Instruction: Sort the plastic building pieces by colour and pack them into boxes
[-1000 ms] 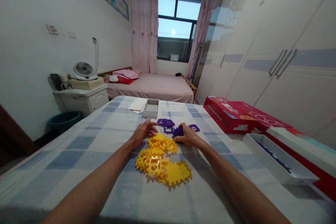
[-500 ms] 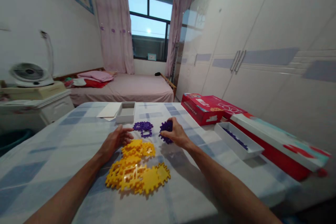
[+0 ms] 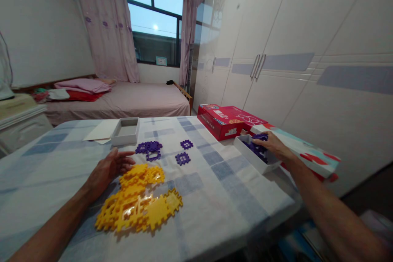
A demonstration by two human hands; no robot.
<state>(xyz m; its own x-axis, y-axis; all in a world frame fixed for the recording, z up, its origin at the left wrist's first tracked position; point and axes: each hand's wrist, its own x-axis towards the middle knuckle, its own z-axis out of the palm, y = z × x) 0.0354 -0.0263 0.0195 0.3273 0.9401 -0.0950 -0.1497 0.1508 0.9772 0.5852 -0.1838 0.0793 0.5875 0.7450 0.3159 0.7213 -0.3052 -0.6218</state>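
My right hand (image 3: 272,145) is at the white open box (image 3: 256,164) on the right, its fingers closed on purple toothed plastic building pieces (image 3: 260,137). Other purple pieces lie inside that box, partly hidden by the hand. On the left, my left hand (image 3: 113,164) rests on the cloth, fingers loosely spread and holding nothing. Right beside it spreads a heap of yellow toothed building pieces (image 3: 138,200). Just beyond its fingertips is a small cluster of purple pieces (image 3: 150,148). Two single purple pieces (image 3: 183,158) lie apart in the middle of the table.
A second shallow white box (image 3: 125,132) stands at the far left, beside white card (image 3: 100,130). Behind the right box are a red carton (image 3: 219,125) and a long white-and-red carton (image 3: 302,149). The checked tablecloth (image 3: 211,208) ends at the front right edge.
My right hand has moved right from mid-table to the white box with purple pieces. Two purple pieces now show where it was. My left hand stays beside the yellow heap; the view has turned right.
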